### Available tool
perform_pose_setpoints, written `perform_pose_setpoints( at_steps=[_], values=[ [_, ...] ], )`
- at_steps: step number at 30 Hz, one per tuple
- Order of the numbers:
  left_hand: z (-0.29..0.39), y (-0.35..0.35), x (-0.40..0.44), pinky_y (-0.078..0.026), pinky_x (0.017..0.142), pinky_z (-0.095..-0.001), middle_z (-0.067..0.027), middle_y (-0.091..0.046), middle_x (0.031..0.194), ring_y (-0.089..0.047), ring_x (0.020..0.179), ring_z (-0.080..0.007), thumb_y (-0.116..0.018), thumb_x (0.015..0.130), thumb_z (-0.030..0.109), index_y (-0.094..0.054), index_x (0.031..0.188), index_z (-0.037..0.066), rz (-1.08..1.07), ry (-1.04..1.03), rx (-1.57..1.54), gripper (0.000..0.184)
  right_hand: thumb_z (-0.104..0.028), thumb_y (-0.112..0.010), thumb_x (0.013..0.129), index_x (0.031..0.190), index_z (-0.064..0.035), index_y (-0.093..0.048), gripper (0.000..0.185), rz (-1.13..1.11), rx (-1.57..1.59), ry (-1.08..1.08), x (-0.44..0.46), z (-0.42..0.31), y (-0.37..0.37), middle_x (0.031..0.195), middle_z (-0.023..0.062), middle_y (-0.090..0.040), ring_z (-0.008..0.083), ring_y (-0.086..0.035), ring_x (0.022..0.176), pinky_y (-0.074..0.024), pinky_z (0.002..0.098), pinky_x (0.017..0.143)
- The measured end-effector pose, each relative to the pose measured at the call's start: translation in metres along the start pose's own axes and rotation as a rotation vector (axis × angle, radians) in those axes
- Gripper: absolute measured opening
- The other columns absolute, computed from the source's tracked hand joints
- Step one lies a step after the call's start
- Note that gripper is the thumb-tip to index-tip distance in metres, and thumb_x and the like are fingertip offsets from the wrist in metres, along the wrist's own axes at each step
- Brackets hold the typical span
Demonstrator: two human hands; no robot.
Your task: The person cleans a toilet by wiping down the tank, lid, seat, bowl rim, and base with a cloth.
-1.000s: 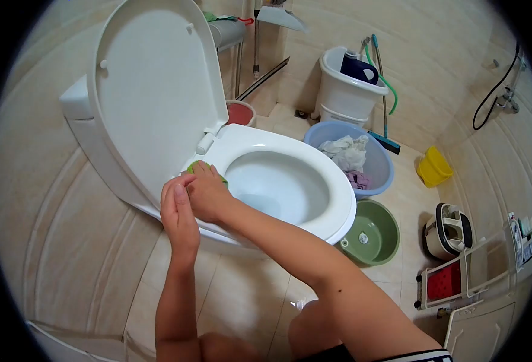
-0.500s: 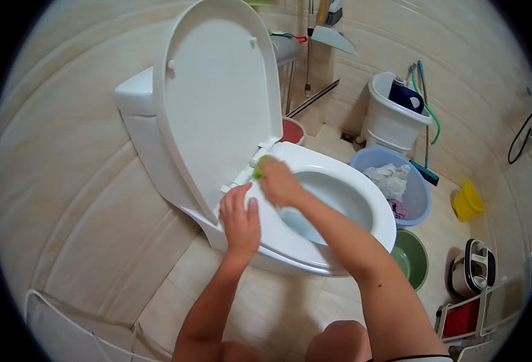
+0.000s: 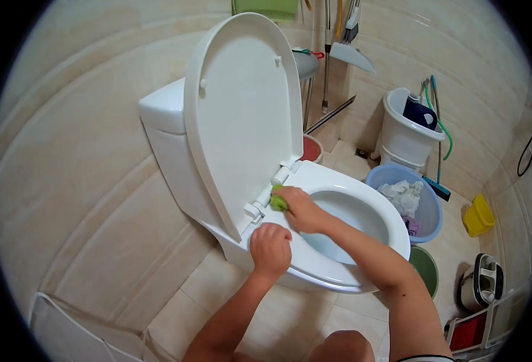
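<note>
Near the hinges of the white toilet seat, my right hand grips a small crumpled green cloth and presses it on the ceramic. The cloth is partly hidden under my fingers. My left hand rests on the near side of the seat, just in front of the closer hinge, with its fingers curled in. The toilet lid stands raised behind both hands, leaning toward the tank.
Right of the toilet are a blue basin with white and purple cloths, a green basin, a white tub and a yellow bucket. A red bucket and a dustpan are behind. A caddy stands at right.
The view has shifted, so everything sits lower and further right. My right hand and the cloth have moved along the hinge strip toward me. My left hand's fingers have curled from stretched out.
</note>
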State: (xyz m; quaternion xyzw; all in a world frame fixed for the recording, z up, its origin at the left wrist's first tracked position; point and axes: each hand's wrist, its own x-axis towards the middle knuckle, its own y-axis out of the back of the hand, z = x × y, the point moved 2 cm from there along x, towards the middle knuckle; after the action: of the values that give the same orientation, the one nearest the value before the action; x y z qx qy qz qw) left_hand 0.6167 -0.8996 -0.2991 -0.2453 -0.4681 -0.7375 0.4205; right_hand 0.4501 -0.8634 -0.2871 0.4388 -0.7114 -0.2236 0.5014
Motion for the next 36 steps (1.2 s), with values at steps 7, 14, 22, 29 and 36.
perform_pose_setpoints(
  at_steps=[7, 14, 22, 29, 36],
  values=[
    [0.004, 0.001, -0.005, -0.042, 0.074, -0.0382, -0.0027, -0.059, 0.082, -0.057, 0.085, -0.0238, -0.057, 0.068, 0.009, -0.061, 0.074, 0.012, -0.097, -0.168, -0.021, 0.009, -0.008, -0.058, 0.086, 0.131, -0.0002, -0.040, 0.050, 0.387, 0.233, -0.431, 0.057, 0.008, 0.025, 0.124, 0.0237, -0.053, 0.0399, -0.050, 0.119, -0.0389, 0.0414, 0.102],
    [-0.004, -0.003, -0.003, -0.041, 0.062, -0.0363, -0.0036, -0.053, 0.071, -0.054, 0.069, -0.0242, -0.057, 0.064, 0.010, -0.059, 0.067, 0.012, -0.029, -0.211, -0.015, 0.004, -0.016, -0.051, 0.091, 0.139, 0.0013, -0.034, 0.054, 0.826, 0.210, 0.070, 0.147, -0.065, -0.005, 0.147, 0.0244, -0.032, 0.0377, -0.032, 0.136, -0.0233, 0.0409, 0.114],
    [-0.002, -0.001, -0.004, -0.038, 0.060, -0.0349, -0.0014, -0.050, 0.070, -0.050, 0.067, -0.0222, -0.055, 0.062, 0.006, -0.057, 0.068, 0.013, -0.030, -0.191, -0.028, 0.010, 0.002, -0.060, 0.074, 0.133, -0.0022, -0.044, 0.060, 0.797, -0.096, 0.297, 0.181, 0.023, 0.060, 0.140, 0.0219, -0.043, 0.0419, -0.040, 0.129, -0.0307, 0.0493, 0.108],
    [-0.004, 0.000, -0.004, -0.037, 0.060, -0.0346, -0.0012, -0.048, 0.069, -0.049, 0.066, -0.0220, -0.056, 0.063, 0.005, -0.056, 0.067, 0.014, -0.030, -0.199, -0.056, 0.009, -0.006, -0.059, 0.077, 0.113, -0.0079, -0.063, 0.036, 0.729, -0.710, 0.208, 0.158, 0.094, 0.084, 0.131, 0.0052, -0.052, 0.0308, -0.046, 0.122, -0.0404, 0.0444, 0.094],
    [-0.002, 0.000, -0.003, -0.036, 0.059, -0.0346, -0.0011, -0.047, 0.068, -0.048, 0.065, -0.0216, -0.056, 0.064, 0.006, -0.056, 0.067, 0.013, 0.000, -0.219, -0.056, 0.008, -0.008, -0.059, 0.078, 0.104, -0.0075, -0.070, 0.028, 0.075, -0.673, -0.024, 0.073, 0.117, 0.033, 0.125, 0.0040, -0.056, 0.0280, -0.048, 0.119, -0.0438, 0.0429, 0.089]
  ],
)
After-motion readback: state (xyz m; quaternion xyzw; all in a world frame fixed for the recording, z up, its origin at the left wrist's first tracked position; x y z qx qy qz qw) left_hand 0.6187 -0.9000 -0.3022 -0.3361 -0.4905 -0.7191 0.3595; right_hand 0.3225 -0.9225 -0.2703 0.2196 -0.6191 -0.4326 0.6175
